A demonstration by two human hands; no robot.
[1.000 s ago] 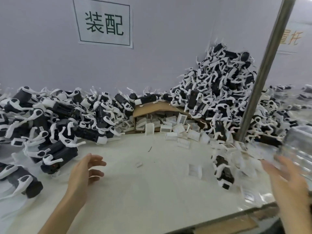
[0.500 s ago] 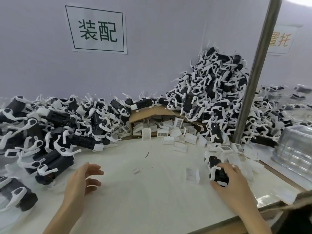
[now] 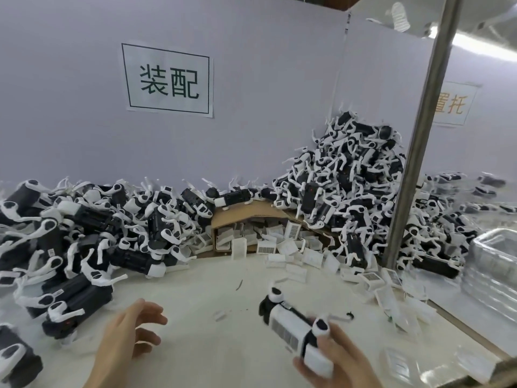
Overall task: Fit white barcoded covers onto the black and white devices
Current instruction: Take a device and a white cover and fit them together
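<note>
While the right hand (image 3: 340,359) grips a black and white device (image 3: 296,331) low above the table (image 3: 201,292) (a barcoded white cover (image 3: 281,325) seemingly on it), the left hand (image 3: 127,333) hovers nearby, fingers (image 3: 153,317) loosely spread, holding nothing.

— Entry one?
— White paper sheet with a black frame (image 3: 168,79), on the pale partition wall (image 3: 251,121): black "装配".
— Entry two?
— Smaller white paper notice (image 3: 454,105), left edge behind the grey metal pole (image 3: 419,152): orange "置托".
— Barcodes?
— White plastic barcoded covers (image 3: 293,230), and the black and white device (image 3: 291,329) in the right hand (image 3: 344,359): bars only, digits illegible.
</note>
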